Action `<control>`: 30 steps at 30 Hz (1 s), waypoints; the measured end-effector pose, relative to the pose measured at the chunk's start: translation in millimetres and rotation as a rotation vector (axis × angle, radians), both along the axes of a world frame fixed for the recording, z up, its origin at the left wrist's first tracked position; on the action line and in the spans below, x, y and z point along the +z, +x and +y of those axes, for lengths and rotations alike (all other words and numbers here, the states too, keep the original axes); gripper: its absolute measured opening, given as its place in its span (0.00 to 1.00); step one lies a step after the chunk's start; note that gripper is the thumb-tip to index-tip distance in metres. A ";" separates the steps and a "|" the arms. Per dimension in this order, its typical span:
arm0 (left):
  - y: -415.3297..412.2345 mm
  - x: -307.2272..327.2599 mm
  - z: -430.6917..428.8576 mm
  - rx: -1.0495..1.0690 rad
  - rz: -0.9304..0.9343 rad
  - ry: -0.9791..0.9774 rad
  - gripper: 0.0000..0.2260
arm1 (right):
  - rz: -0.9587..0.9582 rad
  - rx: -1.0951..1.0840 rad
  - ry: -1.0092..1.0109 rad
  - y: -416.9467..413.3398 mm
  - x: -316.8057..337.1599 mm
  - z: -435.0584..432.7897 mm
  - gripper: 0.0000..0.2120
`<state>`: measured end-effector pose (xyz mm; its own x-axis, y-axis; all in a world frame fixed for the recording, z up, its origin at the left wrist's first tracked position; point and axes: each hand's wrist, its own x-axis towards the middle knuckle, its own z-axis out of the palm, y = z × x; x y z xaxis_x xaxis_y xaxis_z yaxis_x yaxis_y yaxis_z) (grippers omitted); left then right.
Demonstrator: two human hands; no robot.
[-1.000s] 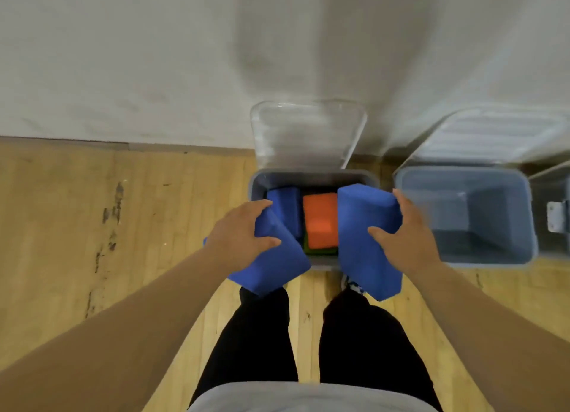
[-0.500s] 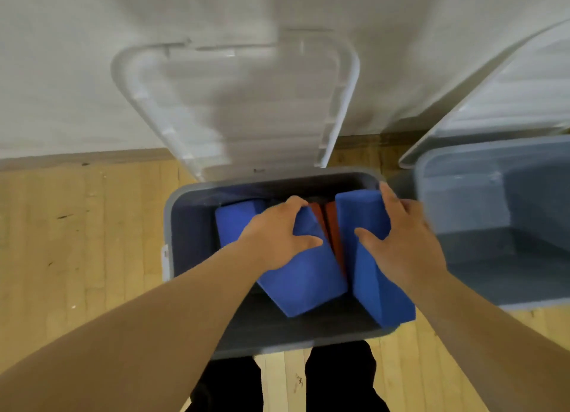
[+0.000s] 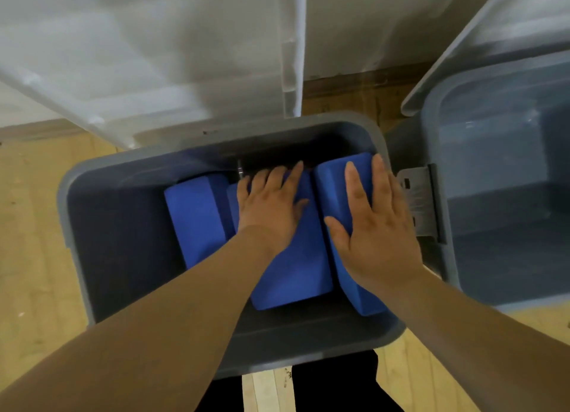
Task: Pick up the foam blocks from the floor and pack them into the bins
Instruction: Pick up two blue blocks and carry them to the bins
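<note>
Bin (image 3: 74, 226) left side free; blocks (image 3: 197, 214) fill rt.

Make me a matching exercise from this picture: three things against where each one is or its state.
Things:
1 left hand
2 right hand
3 clear lid

States:
A raised open behind the bin
B flat on the middle blue block
C flat on the rightmost blue block

Pairs: 1-B, 2-C, 3-A.

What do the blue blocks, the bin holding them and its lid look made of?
Blue blocks: probably foam, matte, with soft bevelled edges. Bin: grey moulded plastic, smooth, rounded rim. Lid: translucent plastic, ribbed, light passing through.
</note>
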<state>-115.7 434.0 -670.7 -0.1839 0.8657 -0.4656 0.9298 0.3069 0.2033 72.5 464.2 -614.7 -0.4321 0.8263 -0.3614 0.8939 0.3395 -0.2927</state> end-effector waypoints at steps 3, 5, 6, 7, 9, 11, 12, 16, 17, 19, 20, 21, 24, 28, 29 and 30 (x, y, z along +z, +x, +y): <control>0.8 12.4 -4.5 0.021 -0.023 -0.098 0.33 | -0.029 0.020 -0.055 -3.7 5.7 2.6 0.41; 2.0 31.6 -15.5 0.031 -0.038 -0.180 0.34 | -0.090 0.029 -0.143 -3.0 16.6 6.1 0.43; 2.3 44.8 -23.2 0.033 -0.040 -0.219 0.35 | -0.122 0.028 -0.178 -1.2 25.3 5.7 0.44; 2.0 60.1 -32.0 0.036 -0.039 -0.256 0.35 | -0.140 0.025 -0.199 0.6 35.7 3.4 0.44; -1.4 95.8 -52.3 0.041 -0.041 -0.327 0.35 | -0.148 0.024 -0.223 3.7 63.0 -6.2 0.44; -6.8 136.6 -73.8 0.023 -0.053 -0.392 0.35 | -0.180 0.026 -0.255 8.5 96.6 -21.6 0.44; -10.1 158.7 -84.9 0.008 -0.057 -0.410 0.36 | -0.203 0.025 -0.276 11.1 115.6 -31.2 0.44; -17.9 253.8 -127.8 -0.036 -0.049 -0.422 0.36 | -0.261 -0.025 -0.368 21.2 199.6 -81.1 0.42; -18.7 277.0 -137.1 -0.069 -0.042 -0.412 0.36 | -0.266 -0.052 -0.388 24.3 220.1 -94.6 0.42; -19.6 322.2 -156.7 -0.186 -0.030 -0.390 0.35 | -0.261 -0.134 -0.407 30.5 263.1 -121.9 0.42; -21.3 344.4 -166.5 -0.253 -0.031 -0.376 0.35 | -0.253 -0.181 -0.406 31.9 285.8 -135.6 0.42; -23.5 366.4 -176.8 -0.313 -0.034 -0.365 0.35 | -0.247 -0.225 -0.401 32.2 309.3 -150.1 0.42; -33.4 423.5 -208.6 -0.445 -0.017 -0.317 0.36 | -0.171 -0.419 -0.338 30.9 375.6 -196.5 0.43; -52.4 495.1 -252.8 -0.529 0.028 -0.178 0.37 | 0.059 -0.858 -0.173 21.4 453.5 -275.3 0.43; -56.7 510.9 -260.5 -0.539 0.035 -0.144 0.38 | 0.083 -0.901 -0.165 17.6 467.9 -297.7 0.43; -59.5 526.2 -267.8 -0.555 0.043 -0.116 0.38 | 0.073 -0.906 -0.183 14.5 480.8 -321.3 0.44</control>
<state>-175.1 166.1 -144.5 0.2633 0.7816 -0.5655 0.9647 -0.2125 0.1554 87.0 142.9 -133.9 0.3240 0.7921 -0.5172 0.7726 -0.5371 -0.3386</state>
